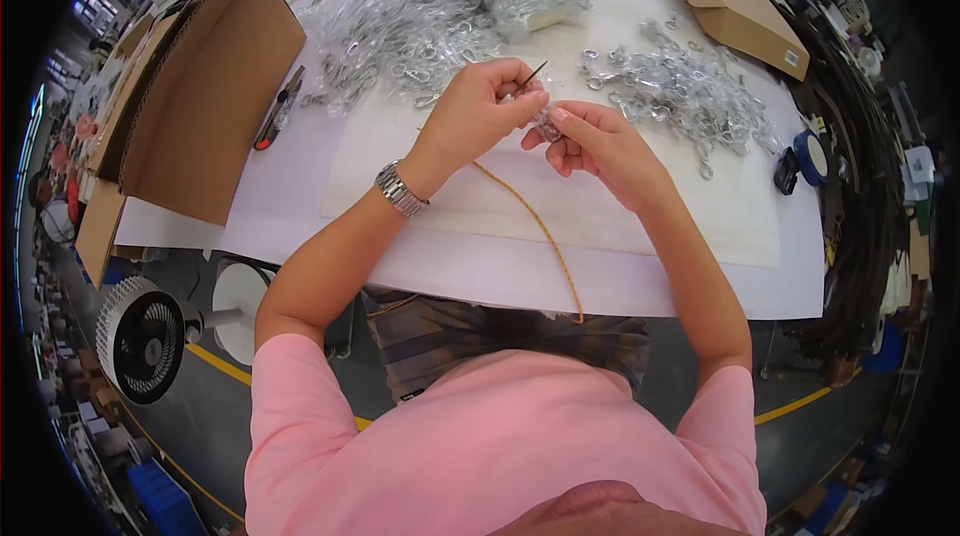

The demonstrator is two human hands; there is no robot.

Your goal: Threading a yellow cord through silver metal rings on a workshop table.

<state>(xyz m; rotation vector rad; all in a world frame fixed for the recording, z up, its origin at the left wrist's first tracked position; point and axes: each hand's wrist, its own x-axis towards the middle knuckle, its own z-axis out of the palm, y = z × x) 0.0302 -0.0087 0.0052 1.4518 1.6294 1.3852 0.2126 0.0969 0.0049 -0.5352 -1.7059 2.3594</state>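
Over the middle of the white-covered table my two hands meet, closed at the fingertips. My left hand (490, 101), with a metal-band watch (400, 190) on its wrist, pinches a thin dark stick-like piece (536, 74) whose tip pokes up past the fingers. Between the fingertips of my right hand (605, 141) is a small shiny piece in clear plastic (547, 124), partly hidden by the fingers. A yellow-orange cord (535, 218) runs from below my left hand over the table's near edge; whether it joins what I hold, I cannot tell.
Clear bags of metal hooks (420, 26) pile up at the back, with a looser heap of wrapped metal hooks (690, 96) to the right. An open cardboard box (200, 96), a red-handled cutter (275, 116), a tape roll (811, 158) and a fan (140, 339) stand around.
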